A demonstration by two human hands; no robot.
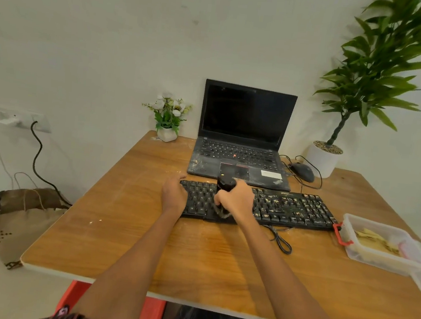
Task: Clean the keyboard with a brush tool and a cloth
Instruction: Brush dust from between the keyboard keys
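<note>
A black keyboard (pixel 290 209) lies across the wooden table (pixel 193 257), with pale crumbs scattered over its right half. My right hand (pixel 236 199) grips a black brush tool (pixel 225 184) upright over the keyboard's middle, its bristles down on the keys near the front edge. My left hand (pixel 174 194) holds the keyboard's left end, fingers curled over its far corner. No cloth is in view.
A dusty open laptop (pixel 243 142) stands behind the keyboard, a black mouse (pixel 303 171) to its right. A clear plastic box (pixel 380 244) with a red clip sits at the right edge, its lid beside it. A small flower pot (pixel 168 120) and a tall potted plant (pixel 325 156) stand at the back.
</note>
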